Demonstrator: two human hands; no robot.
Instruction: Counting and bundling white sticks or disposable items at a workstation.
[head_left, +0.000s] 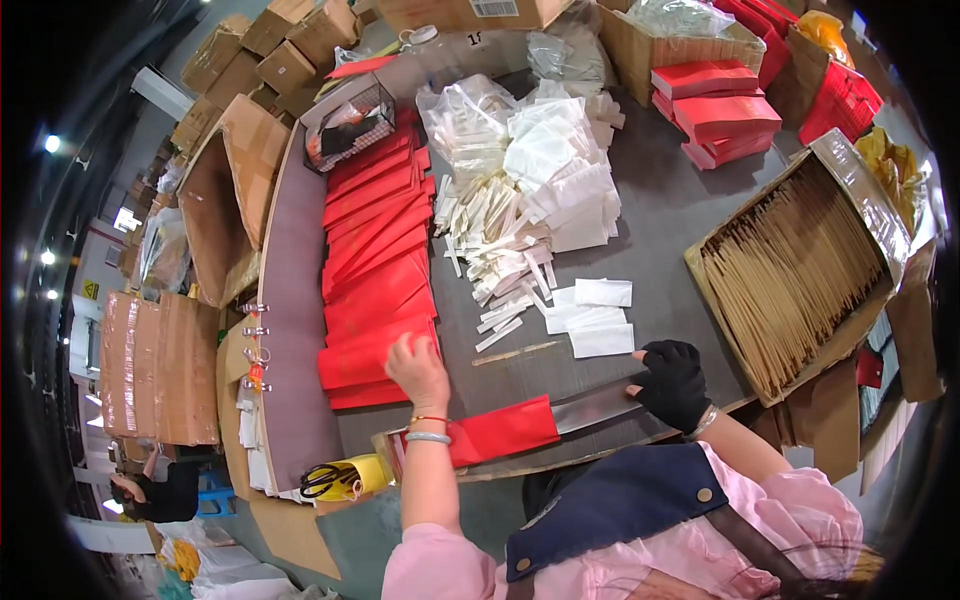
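Note:
My left hand (418, 370), bare with bands at the wrist, is over the near end of a long row of overlapping red envelopes (378, 290). Its fingers are curled, and whatever they pinch is hidden. At the table's near edge lies a red envelope (505, 432), with a clear plastic sleeve (605, 404) stretching rightward from it. My right hand (672, 385), in a black fingerless glove, rests by the sleeve's far right end. Its thumb and a fingertip are apart. Small white packets (598, 318) lie just beyond, beside a heap of white slips (555, 175).
A cardboard box of upright brown sheets (795, 280) stands at the right. Red bundles (715, 110) are stacked at the back right. A wire basket (350, 125) sits back left; a yellow holder with scissors (355, 478) is near left. A low partition (290, 290) borders the table.

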